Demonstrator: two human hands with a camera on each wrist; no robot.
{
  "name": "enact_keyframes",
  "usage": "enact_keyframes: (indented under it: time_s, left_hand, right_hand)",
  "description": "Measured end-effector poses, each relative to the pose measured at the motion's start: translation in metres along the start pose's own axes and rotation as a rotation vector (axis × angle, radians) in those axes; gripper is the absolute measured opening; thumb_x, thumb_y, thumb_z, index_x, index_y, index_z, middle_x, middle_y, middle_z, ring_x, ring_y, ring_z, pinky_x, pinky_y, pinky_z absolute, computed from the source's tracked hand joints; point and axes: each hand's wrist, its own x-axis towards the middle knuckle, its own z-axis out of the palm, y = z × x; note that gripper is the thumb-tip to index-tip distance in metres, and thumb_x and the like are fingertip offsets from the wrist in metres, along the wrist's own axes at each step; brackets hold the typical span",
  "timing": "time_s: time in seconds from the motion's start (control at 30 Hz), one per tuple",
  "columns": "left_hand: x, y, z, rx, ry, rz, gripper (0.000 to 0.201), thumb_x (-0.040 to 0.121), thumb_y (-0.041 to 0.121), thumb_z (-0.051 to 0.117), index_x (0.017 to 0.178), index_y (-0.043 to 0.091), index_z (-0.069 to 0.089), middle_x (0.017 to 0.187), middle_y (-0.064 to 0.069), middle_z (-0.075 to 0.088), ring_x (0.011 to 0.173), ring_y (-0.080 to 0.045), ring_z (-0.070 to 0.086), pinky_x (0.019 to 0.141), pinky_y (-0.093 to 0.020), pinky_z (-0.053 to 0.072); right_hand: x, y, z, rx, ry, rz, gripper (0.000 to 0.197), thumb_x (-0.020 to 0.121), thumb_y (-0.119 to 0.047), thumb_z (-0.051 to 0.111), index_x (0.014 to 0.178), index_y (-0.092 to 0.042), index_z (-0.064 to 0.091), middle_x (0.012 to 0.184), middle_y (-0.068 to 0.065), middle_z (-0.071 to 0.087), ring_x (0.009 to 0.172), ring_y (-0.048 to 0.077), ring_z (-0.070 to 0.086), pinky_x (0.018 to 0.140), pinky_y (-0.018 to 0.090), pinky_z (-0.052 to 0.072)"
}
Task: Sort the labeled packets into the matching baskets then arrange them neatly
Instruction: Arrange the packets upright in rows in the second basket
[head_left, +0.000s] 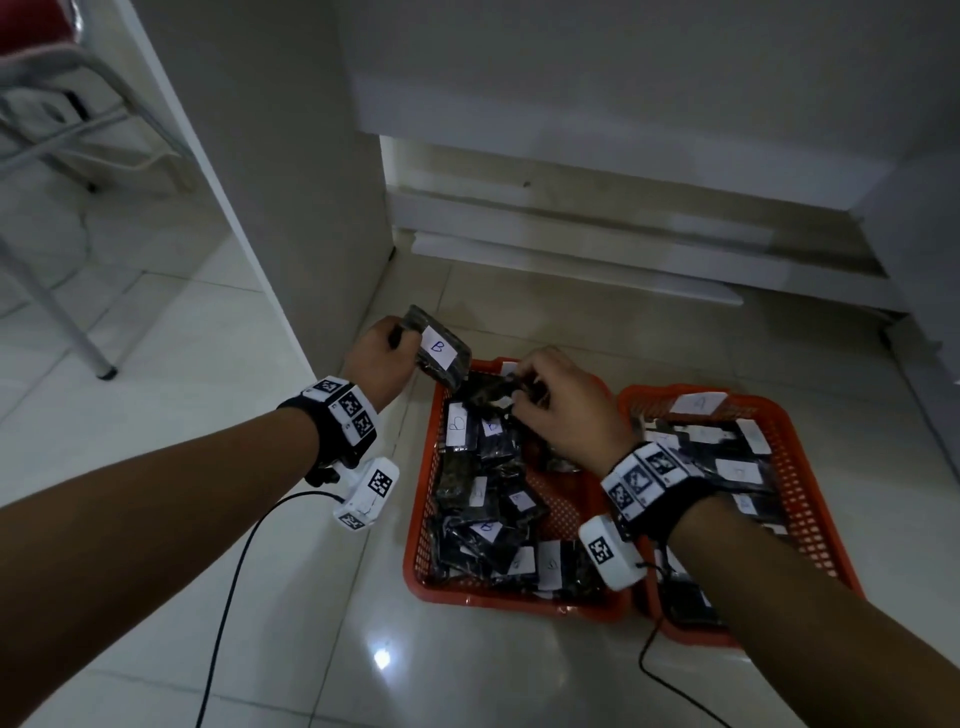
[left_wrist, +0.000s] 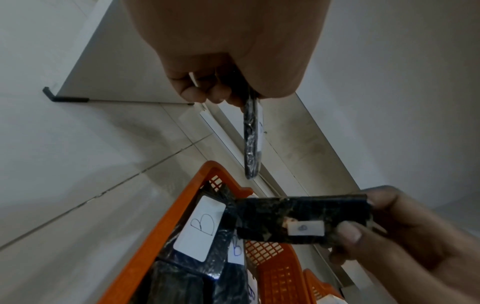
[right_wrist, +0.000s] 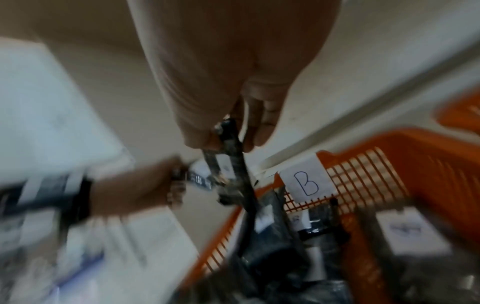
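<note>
holding a dark packet (head_left: 439, 353) with a white "b" label, the left hand (head_left: 382, 358) has its fingers (left_wrist: 192, 93) curled round one short end, thumb on the other face; the packet hangs past the fingertips, just beyond the far left corner of the left basket (head_left: 415, 519). right hand (head_left: 558, 410) pinches a second packet (left_wrist: 303, 221) by its end, thumb on the label side, above the far end of that basket. more packets lie loose in the basket below both sets of fingers; the right basket (head_left: 800, 467) sits touching beside it, also holding labelled packets.

handling, as a guess: packets look thin, light, wrapped in shiny crinkly film, so somewhat slippery and a bit floppy, not fragile. best held across the flat faces near an end, label up so it stays readable.

views: head view reads the "b" on the left hand's packet; left wrist view shows that packet edge-on only, but shows the right hand's packet face with a small label, mark too small to read. right wrist view is blurred, yet it alone shows the "b" tag (right_wrist: 306, 181) on the basket's end wall, and what may be two packets in the right fingers; cannot tell.
</note>
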Motion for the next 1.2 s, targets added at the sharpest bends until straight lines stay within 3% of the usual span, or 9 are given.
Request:
enact_keyframes:
  time_s: [0.13,0.27,0.43,0.57,0.67,0.77,0.9,1.07,1.2]
  left_hand:
    - [0.001,-0.006,-0.012,0.04,0.035,-0.03,0.016,0.102,0.024,0.049,0.099,0.014,0.061,0.079,0.002,0.061,0.07,-0.014,0.056,0.058,-0.025,0.038]
    - [0.003,-0.015,-0.019,0.059,0.005,-0.045,0.019,0.102,0.028,0.049,0.099,0.014,0.062,0.08,-0.003,0.065,0.07,-0.019,0.059,0.062,-0.03,0.041]
    - [0.001,-0.013,-0.016,0.05,-0.015,-0.053,0.018,0.103,0.026,0.048,0.1,0.013,0.061,0.077,0.001,0.062,0.066,-0.014,0.057,0.058,-0.028,0.039]
    - [0.002,-0.011,-0.008,0.02,-0.04,-0.046,0.019,0.103,0.025,0.048,0.099,0.012,0.062,0.078,0.002,0.063,0.067,-0.015,0.057,0.058,-0.027,0.04]
    - [0.004,-0.012,0.002,0.002,-0.055,-0.043,0.024,0.099,0.033,0.049,0.1,0.014,0.064,0.083,-0.001,0.068,0.076,-0.022,0.065,0.067,-0.033,0.05]
    - [0.003,-0.006,0.013,0.046,-0.059,-0.036,0.024,0.1,0.03,0.05,0.105,0.013,0.065,0.088,-0.002,0.067,0.078,-0.023,0.062,0.061,-0.025,0.043]
    - [0.0,0.005,0.022,0.082,-0.054,0.001,0.022,0.102,0.026,0.05,0.109,0.012,0.066,0.092,-0.003,0.065,0.082,-0.022,0.059,0.062,-0.028,0.036]
    - [-0.002,0.002,0.023,0.068,-0.066,-0.006,0.022,0.1,0.027,0.049,0.103,0.012,0.065,0.081,0.001,0.064,0.072,-0.017,0.06,0.057,-0.026,0.037]
    - [0.0,-0.004,0.019,0.074,-0.081,-0.016,0.022,0.099,0.028,0.049,0.1,0.012,0.064,0.081,-0.002,0.065,0.072,-0.02,0.059,0.059,-0.029,0.038]
  right_hand:
    - [0.003,-0.012,0.029,-0.294,-0.12,-0.291,0.021,0.096,-0.02,0.066,0.115,-0.017,0.059,0.116,-0.001,0.048,0.098,0.018,0.053,0.072,0.038,0.052]
    - [0.002,-0.009,0.047,-0.422,-0.286,-0.34,0.039,0.086,-0.023,0.076,0.12,-0.017,0.057,0.118,0.004,0.047,0.105,0.023,0.048,0.08,0.042,0.052]
    - [-0.01,-0.001,0.061,-0.377,-0.445,-0.262,0.05,0.087,-0.023,0.077,0.132,-0.024,0.057,0.127,0.0,0.044,0.115,0.021,0.047,0.087,0.042,0.054]
    - [-0.023,0.006,0.045,-0.2,-0.375,-0.198,0.041,0.093,-0.027,0.069,0.131,-0.029,0.057,0.126,-0.01,0.044,0.118,0.011,0.046,0.091,0.029,0.05]
    - [-0.037,0.023,0.022,-0.19,-0.382,-0.042,0.028,0.091,-0.027,0.066,0.118,-0.032,0.058,0.116,-0.011,0.049,0.111,0.011,0.05,0.088,0.03,0.05]
    - [-0.056,0.039,0.0,-0.348,-0.64,0.102,0.02,0.09,-0.039,0.067,0.107,-0.029,0.062,0.099,-0.006,0.064,0.094,0.017,0.066,0.079,0.038,0.058]
    - [-0.082,0.029,-0.001,-0.575,-0.792,0.14,0.03,0.089,-0.047,0.066,0.073,-0.026,0.051,0.072,-0.011,0.053,0.079,0.017,0.061,0.094,0.037,0.052]
    - [-0.087,0.014,0.005,-0.509,-0.762,0.086,0.032,0.093,-0.037,0.072,0.118,-0.017,0.067,0.098,-0.005,0.063,0.101,0.018,0.064,0.1,0.033,0.041]
    - [-0.085,0.014,0.008,-0.494,-0.823,0.149,0.029,0.093,-0.039,0.073,0.107,-0.013,0.072,0.102,0.004,0.072,0.09,0.016,0.066,0.084,0.028,0.051]
